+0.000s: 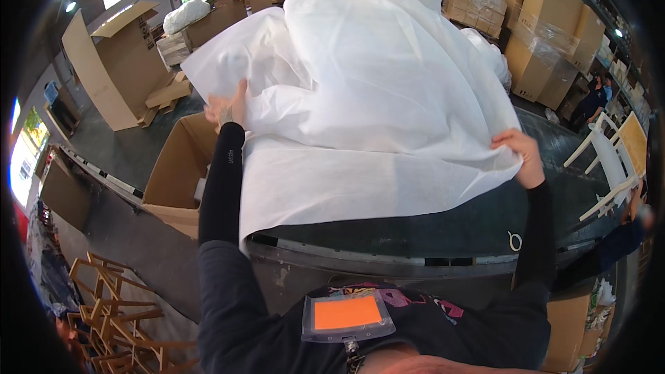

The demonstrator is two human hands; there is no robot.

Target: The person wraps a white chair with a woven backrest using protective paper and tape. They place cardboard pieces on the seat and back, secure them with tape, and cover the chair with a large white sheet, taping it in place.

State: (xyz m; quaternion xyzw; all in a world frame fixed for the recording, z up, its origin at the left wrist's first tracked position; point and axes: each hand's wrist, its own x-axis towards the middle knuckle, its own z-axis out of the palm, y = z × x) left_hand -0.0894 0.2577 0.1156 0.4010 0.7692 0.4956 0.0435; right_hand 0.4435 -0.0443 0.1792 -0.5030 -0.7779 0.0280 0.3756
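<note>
Head view of two bare hands at a large white sheet of thin, non-woven wrapping fabric [374, 97], which lay billowed over a dark worktop [443, 228], its near hem draped toward the front edge and its far end rising out of the top of the picture. The left hand [227, 107] gripped the sheet's left border, fingers closed on a fold and partly hidden by it. The right hand [521, 154] pinched the lower right corner between thumb and fingers.

The sheet appeared very light, soft and limp: it creased freely, held trapped air, and would sag wherever unsupported. It seemed likely to tear or slip if pulled at a single point, so the borders and corners, as gripped here, were judged the sound places to take hold.

An open brown cardboard box [181, 170] stood just left of the worktop, beside the left forearm; something pale showed inside, but its contents could not be made out. Further brown cartons [547, 34], some film-wrapped, were stacked beyond; an opened tall carton [118, 62] stood at the far left. Wooden chair frames [114, 305] lay on the floor at lower left.
</note>
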